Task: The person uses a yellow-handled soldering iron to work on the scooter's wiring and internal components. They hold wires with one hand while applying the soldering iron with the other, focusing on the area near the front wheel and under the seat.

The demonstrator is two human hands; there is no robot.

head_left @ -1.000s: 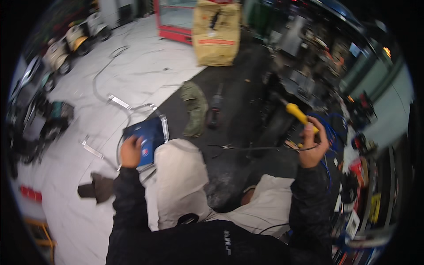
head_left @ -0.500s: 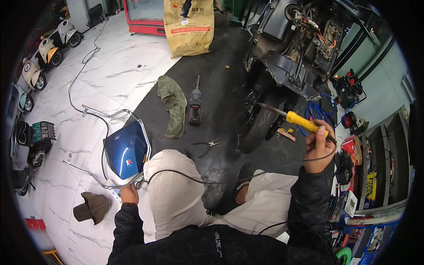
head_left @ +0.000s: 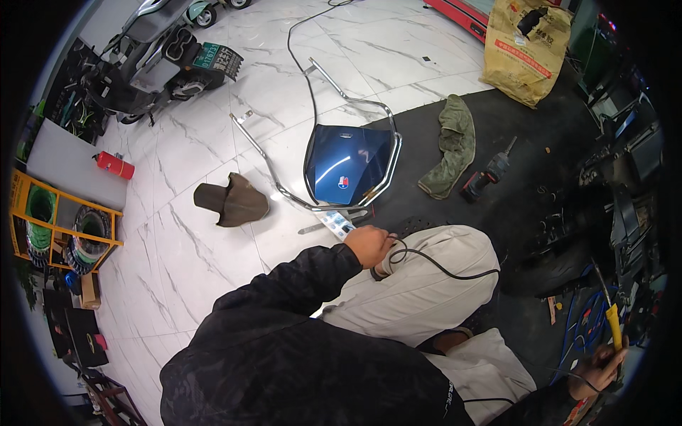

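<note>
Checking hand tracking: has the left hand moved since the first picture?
Yes: against the blue panel, the left hand has shifted from overlapping it to nearer the person.

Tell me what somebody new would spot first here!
Probably the shiny blue panel, on the floor at upper middle, ringed by a silver tube frame. Next, the yellow-handled tool in the right hand, at lower right. Then maybe the red cylinder at far left.

Through my feed I count two hands (head_left: 369, 246), one yellow-handled tool (head_left: 614, 323) at four o'clock, one blue panel (head_left: 353, 167) at twelve and one red cylinder (head_left: 114, 165) at nine. Toward two o'clock I count one drill (head_left: 490, 175), one green cloth (head_left: 456, 138) and one yellow sack (head_left: 524, 58).
</note>
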